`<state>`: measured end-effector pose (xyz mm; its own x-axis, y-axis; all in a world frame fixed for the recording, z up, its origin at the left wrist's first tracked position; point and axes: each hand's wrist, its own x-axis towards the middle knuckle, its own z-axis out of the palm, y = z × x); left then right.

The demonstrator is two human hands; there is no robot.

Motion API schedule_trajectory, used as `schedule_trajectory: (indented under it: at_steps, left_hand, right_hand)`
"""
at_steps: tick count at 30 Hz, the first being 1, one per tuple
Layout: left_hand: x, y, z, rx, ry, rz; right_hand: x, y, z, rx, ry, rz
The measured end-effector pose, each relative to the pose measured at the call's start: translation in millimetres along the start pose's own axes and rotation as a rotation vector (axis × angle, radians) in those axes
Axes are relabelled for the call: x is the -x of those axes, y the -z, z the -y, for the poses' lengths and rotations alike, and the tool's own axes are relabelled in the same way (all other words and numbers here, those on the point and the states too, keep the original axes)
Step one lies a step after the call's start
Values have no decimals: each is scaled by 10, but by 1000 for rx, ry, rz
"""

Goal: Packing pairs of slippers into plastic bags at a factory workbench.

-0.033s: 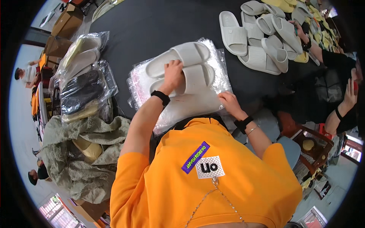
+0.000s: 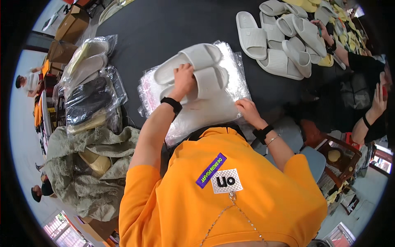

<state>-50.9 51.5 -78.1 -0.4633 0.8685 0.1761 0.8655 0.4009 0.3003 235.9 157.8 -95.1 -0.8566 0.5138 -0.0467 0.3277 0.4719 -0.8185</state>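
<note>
A pair of light grey slippers (image 2: 201,55) lies side by side on a stack of clear plastic bags (image 2: 232,76) in front of me. My left hand (image 2: 184,79) is closed around the inner edges of both slippers, between their footbeds. At the right edge of the stack, my right hand (image 2: 247,110) pinches the edge of the top plastic bag, with its fingertips pressed together. The near part of that bag lies flat below the slippers. Whether the slippers are inside its mouth or only on top of it, I cannot tell.
Loose grey slippers (image 2: 284,45) are heaped at the right of the dark table (image 2: 164,24), near another person's hand (image 2: 323,31). Bagged slippers (image 2: 88,94) are stacked at the left. A grey-green cloth sack (image 2: 94,177) stands nearer. Cardboard boxes (image 2: 72,24) are at the far left.
My left hand and the pair of slippers have shifted slightly to the left. My right hand stays at the bag's edge.
</note>
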Motion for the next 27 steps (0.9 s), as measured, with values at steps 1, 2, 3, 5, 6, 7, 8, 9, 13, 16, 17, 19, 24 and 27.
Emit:
schedule_trajectory:
  at_steps: [1, 2, 3, 5, 6, 7, 8, 9, 13, 16, 17, 19, 24, 27]
  left_hand:
    - [-30, 28, 98, -64, 72, -5]
    - [-65, 61, 240, -99, 167, 19]
    - [-100, 168, 282, -153, 253, 40]
    - [-139, 333, 383, -206, 280, -24]
    - [-119, 458, 376, -230, 273, -63]
    - [-101, 566, 345, -191, 217, -88]
    - [-59, 666, 296, -148, 162, -111]
    - [-7, 749, 234, -105, 108, -132]
    - [326, 709, -356, -90, -80, 63]
    - [659, 190, -484, -48, -138, 197]
    - [754, 102, -420, 17, -133, 117]
    - [896, 95, -268, 79, -87, 12]
    - [1378, 317, 349, -14, 192, -7]
    - [1547, 476, 671, -41, 404, -3]
  right_hand:
    - [-3, -18, -23, -5, -4, -4]
    - [-23, -36, -24, -12, -1, -6]
    - [-28, -33, -8, -4, -20, -4]
    - [-37, -15, 40, 14, -55, 5]
    - [-41, 10, 83, -30, -104, 1]
    - [-47, 50, 138, -74, -152, -3]
    - [-32, 70, 171, -115, -204, -4]
    - [-25, 71, 165, -118, -191, -32]
    - [-84, 52, 112, -124, -154, -95]
    - [-116, -13, -11, -25, -54, -130]
    - [-119, -8, -33, -11, -35, -125]
    - [-110, 14, -27, 1, -30, -115]
    - [-105, 29, 28, -26, -58, -67]
    - [-120, 50, 43, -19, -77, -26]
